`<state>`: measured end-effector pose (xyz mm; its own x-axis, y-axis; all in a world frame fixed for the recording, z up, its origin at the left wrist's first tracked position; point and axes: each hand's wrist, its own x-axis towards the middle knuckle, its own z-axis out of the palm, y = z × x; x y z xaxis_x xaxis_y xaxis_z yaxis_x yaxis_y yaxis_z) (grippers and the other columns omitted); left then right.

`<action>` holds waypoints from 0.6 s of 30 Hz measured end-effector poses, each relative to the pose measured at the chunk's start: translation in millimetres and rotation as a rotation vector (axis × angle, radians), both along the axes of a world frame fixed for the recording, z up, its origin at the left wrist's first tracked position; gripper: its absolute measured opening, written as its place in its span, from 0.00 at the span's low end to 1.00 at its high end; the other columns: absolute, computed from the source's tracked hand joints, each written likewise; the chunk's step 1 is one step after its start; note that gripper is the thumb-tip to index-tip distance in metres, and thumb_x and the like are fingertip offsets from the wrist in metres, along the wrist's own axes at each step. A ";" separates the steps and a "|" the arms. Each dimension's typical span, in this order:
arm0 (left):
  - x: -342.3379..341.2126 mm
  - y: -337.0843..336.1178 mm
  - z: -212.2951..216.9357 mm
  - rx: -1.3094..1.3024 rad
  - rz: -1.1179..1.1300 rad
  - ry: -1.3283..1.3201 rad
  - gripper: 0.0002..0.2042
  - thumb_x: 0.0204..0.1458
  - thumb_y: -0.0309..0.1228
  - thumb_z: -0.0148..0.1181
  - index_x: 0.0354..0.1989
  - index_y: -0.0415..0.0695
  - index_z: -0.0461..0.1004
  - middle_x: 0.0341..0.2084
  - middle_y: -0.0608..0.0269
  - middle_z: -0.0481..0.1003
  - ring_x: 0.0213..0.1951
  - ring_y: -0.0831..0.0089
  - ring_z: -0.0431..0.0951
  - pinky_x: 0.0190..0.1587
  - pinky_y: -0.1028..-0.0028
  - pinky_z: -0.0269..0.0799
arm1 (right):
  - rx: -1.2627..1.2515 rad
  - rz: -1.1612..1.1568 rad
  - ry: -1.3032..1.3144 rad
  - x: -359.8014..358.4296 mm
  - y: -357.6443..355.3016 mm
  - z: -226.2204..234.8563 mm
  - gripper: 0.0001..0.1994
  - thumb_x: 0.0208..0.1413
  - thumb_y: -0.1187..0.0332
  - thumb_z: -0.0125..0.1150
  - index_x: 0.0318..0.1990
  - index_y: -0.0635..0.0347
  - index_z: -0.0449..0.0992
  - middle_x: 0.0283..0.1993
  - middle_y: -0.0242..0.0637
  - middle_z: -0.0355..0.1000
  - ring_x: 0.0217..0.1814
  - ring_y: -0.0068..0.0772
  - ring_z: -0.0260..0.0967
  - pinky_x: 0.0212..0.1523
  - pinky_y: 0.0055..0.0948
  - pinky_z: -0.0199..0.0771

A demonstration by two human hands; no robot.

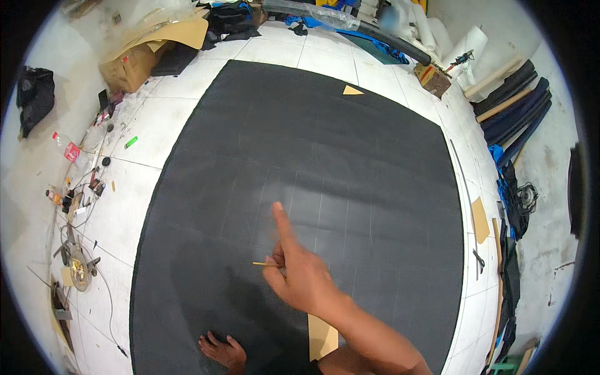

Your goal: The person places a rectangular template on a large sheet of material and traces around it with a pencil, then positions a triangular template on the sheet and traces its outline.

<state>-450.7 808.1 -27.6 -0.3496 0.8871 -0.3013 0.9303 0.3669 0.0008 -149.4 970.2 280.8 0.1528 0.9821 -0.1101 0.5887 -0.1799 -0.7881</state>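
Observation:
A large sheet of black fabric (300, 131) covers much of the white tiled floor, with faint pale lines forming rows of boxes across its middle. Above it, my right hand (300, 272) points forward with the index finger stretched out. A thin yellow pencil-like stick (259, 264) is gripped between its thumb and curled fingers, most of it hidden. Flat on the fabric at the lower left rests my left hand (223, 351), fingers apart, holding nothing. A tan card piece (322, 337) lies partly hidden by my right forearm. Near the far edge sits a small tan card triangle (352, 90).
Scissors (478, 259) and another tan card (480, 220) lie right of the fabric. Fabric rolls (515, 122) lean on the right wall. To the left are a green lighter (131, 142), a plastic bottle (66, 147) and cables. A long wrapped roll (350, 28) lies at the back.

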 end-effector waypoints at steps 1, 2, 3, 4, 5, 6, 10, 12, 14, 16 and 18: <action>0.2 -0.5 -2.5 0.011 0.000 -0.002 0.35 0.68 0.53 0.37 0.74 0.40 0.52 0.74 0.39 0.49 0.77 0.40 0.42 0.78 0.41 0.35 | 0.019 0.003 -0.034 0.1 -0.4 -2.5 0.49 0.57 0.72 0.62 0.81 0.61 0.35 0.32 0.44 0.75 0.33 0.46 0.78 0.39 0.43 0.78; 0.6 -1.4 -4.5 0.052 -0.014 -0.003 0.35 0.68 0.53 0.38 0.74 0.40 0.52 0.74 0.39 0.49 0.77 0.40 0.42 0.78 0.41 0.35 | -0.002 0.001 -0.065 0.3 -1.0 -5.1 0.49 0.57 0.72 0.61 0.81 0.61 0.34 0.31 0.44 0.75 0.33 0.46 0.78 0.39 0.43 0.78; 1.0 -3.1 -5.6 0.062 -0.008 -0.007 0.35 0.68 0.53 0.38 0.74 0.40 0.52 0.74 0.39 0.49 0.78 0.40 0.41 0.78 0.41 0.36 | 0.004 0.014 -0.081 -0.1 -1.7 -7.7 0.49 0.57 0.72 0.61 0.81 0.61 0.34 0.32 0.44 0.75 0.33 0.46 0.78 0.39 0.43 0.78; 2.0 -3.8 -6.5 0.078 0.006 -0.010 0.35 0.68 0.54 0.38 0.74 0.40 0.52 0.74 0.39 0.49 0.78 0.41 0.41 0.78 0.41 0.36 | -0.023 0.026 -0.094 -1.1 -1.1 -10.2 0.49 0.57 0.72 0.61 0.80 0.62 0.34 0.32 0.45 0.75 0.33 0.46 0.78 0.39 0.43 0.78; 2.6 -4.8 -6.6 0.081 0.002 -0.007 0.34 0.68 0.53 0.37 0.74 0.40 0.53 0.74 0.39 0.49 0.78 0.41 0.41 0.78 0.41 0.36 | -0.081 0.033 -0.101 -2.2 -0.9 -12.2 0.49 0.57 0.72 0.61 0.80 0.62 0.34 0.32 0.45 0.75 0.33 0.46 0.78 0.39 0.43 0.78; 3.6 -4.5 -6.6 0.084 0.001 -0.003 0.34 0.68 0.53 0.37 0.74 0.40 0.53 0.74 0.39 0.49 0.78 0.41 0.41 0.78 0.41 0.36 | -0.049 0.044 -0.087 -2.9 -1.2 -13.5 0.49 0.57 0.72 0.61 0.81 0.61 0.35 0.32 0.45 0.75 0.34 0.46 0.78 0.40 0.43 0.78; 2.3 -1.3 -3.4 0.043 0.010 0.024 0.33 0.70 0.54 0.33 0.73 0.40 0.55 0.74 0.39 0.50 0.78 0.41 0.42 0.77 0.41 0.38 | 0.002 0.073 -0.021 -12.0 -7.3 -11.9 0.48 0.58 0.70 0.59 0.81 0.58 0.36 0.38 0.52 0.77 0.36 0.53 0.79 0.41 0.48 0.79; 0.5 0.2 -2.2 -0.010 0.020 -0.013 0.34 0.69 0.53 0.36 0.75 0.40 0.51 0.75 0.41 0.47 0.79 0.44 0.39 0.78 0.44 0.34 | 0.031 0.078 0.009 -17.5 -8.8 -7.5 0.47 0.59 0.70 0.58 0.81 0.56 0.36 0.42 0.56 0.78 0.38 0.57 0.79 0.42 0.50 0.79; 1.0 -0.8 -3.2 0.028 0.007 -0.033 0.35 0.69 0.52 0.38 0.76 0.40 0.49 0.76 0.41 0.46 0.79 0.45 0.37 0.78 0.45 0.32 | 0.029 0.118 0.042 -23.5 -4.1 -2.9 0.47 0.59 0.70 0.58 0.81 0.56 0.36 0.44 0.57 0.77 0.40 0.58 0.79 0.43 0.51 0.78; 2.0 -3.7 -4.8 0.075 -0.004 -0.032 0.34 0.68 0.51 0.40 0.76 0.40 0.50 0.75 0.40 0.47 0.79 0.44 0.38 0.78 0.44 0.33 | 0.102 0.129 0.023 -32.4 5.7 0.4 0.48 0.58 0.71 0.59 0.81 0.55 0.36 0.36 0.50 0.75 0.35 0.51 0.78 0.40 0.46 0.77; 1.5 -6.0 -5.3 0.141 -0.007 -0.067 0.33 0.68 0.49 0.42 0.75 0.40 0.52 0.75 0.40 0.49 0.78 0.43 0.39 0.78 0.43 0.35 | 0.130 0.144 0.012 -39.6 12.0 2.6 0.48 0.58 0.72 0.60 0.81 0.55 0.37 0.31 0.46 0.75 0.33 0.49 0.77 0.38 0.44 0.76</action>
<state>-449.2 802.1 -32.9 -0.3267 0.9246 -0.1957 0.9290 0.3523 0.1136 -189.0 982.1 283.3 0.0092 0.9998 0.0186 0.5912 0.0095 -0.8065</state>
